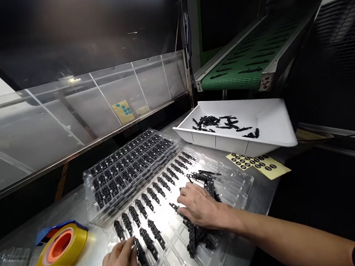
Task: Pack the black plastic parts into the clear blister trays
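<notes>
In the head view a clear plastic tray (171, 254) lies on the metal table, its upper slots holding a row of small ridged black plastic parts (153, 195). My left hand (118, 264) is at the tray's near left corner, with thumb and fingers closed at the end of a black plastic part (141, 256) in the second row. My right hand (199, 205) reaches over a loose heap of the same parts (193, 240) on the tray. Its fingers are curled, and a black part (174, 207) sticks out by the thumb; the palm hides the rest.
Stacked filled trays (131, 165) stand behind. A white bin (269, 121) with loose parts sits below a green conveyor (237, 79) carrying more. Yellow sticker sheets (272, 168) lie at the right, a yellow tape roll (79, 249) at the left. A clear panel (109, 89) borders the back.
</notes>
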### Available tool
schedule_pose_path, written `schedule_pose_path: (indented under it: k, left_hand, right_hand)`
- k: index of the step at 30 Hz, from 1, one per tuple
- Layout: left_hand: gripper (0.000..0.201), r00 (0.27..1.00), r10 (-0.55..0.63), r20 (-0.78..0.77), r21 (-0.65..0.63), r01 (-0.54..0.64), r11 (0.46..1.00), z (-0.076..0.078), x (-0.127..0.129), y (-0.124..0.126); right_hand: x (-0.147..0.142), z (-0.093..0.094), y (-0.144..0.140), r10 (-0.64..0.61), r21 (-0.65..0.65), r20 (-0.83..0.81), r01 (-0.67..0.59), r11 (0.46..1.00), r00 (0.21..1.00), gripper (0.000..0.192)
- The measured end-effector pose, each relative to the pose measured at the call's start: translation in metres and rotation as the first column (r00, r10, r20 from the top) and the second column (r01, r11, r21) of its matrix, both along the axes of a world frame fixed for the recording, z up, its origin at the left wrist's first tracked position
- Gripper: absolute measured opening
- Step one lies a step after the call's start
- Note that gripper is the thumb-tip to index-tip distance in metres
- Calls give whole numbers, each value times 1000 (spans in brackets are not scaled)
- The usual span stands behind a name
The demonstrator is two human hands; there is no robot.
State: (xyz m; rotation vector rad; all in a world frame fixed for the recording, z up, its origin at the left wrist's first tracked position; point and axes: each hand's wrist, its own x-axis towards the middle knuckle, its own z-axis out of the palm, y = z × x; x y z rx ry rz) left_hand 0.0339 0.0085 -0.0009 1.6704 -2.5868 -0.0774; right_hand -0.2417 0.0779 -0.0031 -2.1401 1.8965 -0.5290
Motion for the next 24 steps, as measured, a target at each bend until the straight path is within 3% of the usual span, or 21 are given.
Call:
schedule_pose_path:
  k: [2, 5, 9, 12, 15, 18, 21, 23, 24]
  left_hand:
    - [51, 992, 104, 74, 70, -109, 992, 15, -38, -9]
    - [46, 989, 84, 121, 100, -96, 990, 25, -81, -33]
    - [38, 982, 29, 189, 147, -57, 988, 20, -90, -64]
    - [40, 978, 24, 207, 141, -54, 989, 18, -84, -69]
    - [45, 984, 44, 175, 115, -65, 991, 15, -89, -59]
    - [53, 996, -31, -89, 149, 44, 988, 9, -107, -37]
    - [44, 912, -111, -396, 297, 242, 924, 4, -121, -6]
    - [32, 866, -48, -498, 323, 236, 916, 3, -117, 16]
    - [28, 853, -13, -521, 270, 179, 946, 3, -110, 27]
  right_hand:
    - [-11, -2, 3, -62, 56, -28, 63, 996, 998, 29]
    - [-13, -4, 2, -83, 142, -1, 83, 986, 997, 26]
    - [-5, -3, -2, -137, 216, 91, 115, 970, 986, 29]
    - [-4, -5, -5, -115, 238, 96, 89, 967, 989, 28]
    - [-9, -10, -3, -124, 178, 119, 102, 979, 985, 12]
    - [-14, -12, 5, -123, 53, 240, 114, 992, 963, 9]
    - [-18, -9, 12, -45, -140, 343, 98, 985, 938, 11]
    - [-22, -7, 13, 52, -260, 349, 43, 965, 936, 12]
    - [-25, -7, 13, 96, -296, 345, 11, 955, 934, 13]
